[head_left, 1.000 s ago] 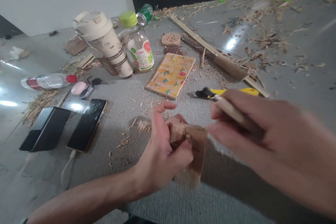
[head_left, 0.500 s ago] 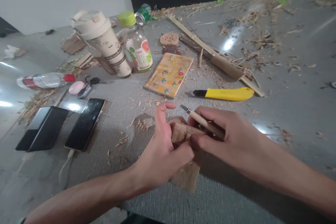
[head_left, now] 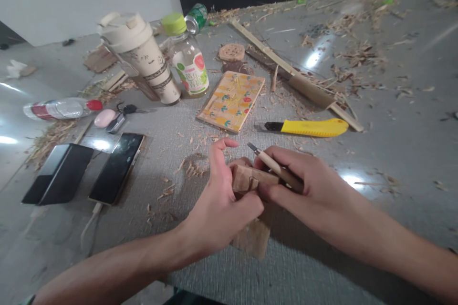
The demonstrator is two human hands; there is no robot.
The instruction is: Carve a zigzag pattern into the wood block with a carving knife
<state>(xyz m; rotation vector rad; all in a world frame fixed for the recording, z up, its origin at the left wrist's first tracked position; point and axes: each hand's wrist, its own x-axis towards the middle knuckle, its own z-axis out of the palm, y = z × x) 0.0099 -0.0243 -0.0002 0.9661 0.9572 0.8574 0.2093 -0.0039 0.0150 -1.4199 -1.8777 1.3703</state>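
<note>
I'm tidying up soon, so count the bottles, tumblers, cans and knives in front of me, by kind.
Bottles: 2, juice bottle and water bottle
Tumblers: 1, cream tumbler
Cans: 1, green can
Knives: 2, yellow utility knife and carving knife in the right hand
Total: 6

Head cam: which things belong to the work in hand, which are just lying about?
In hand: wood block in left hand; carving knife in right hand.

Lying about: yellow utility knife, patterned board, cream tumbler, drink bottle, water bottle, phone, keys, bamboo strip, shavings.
</note>
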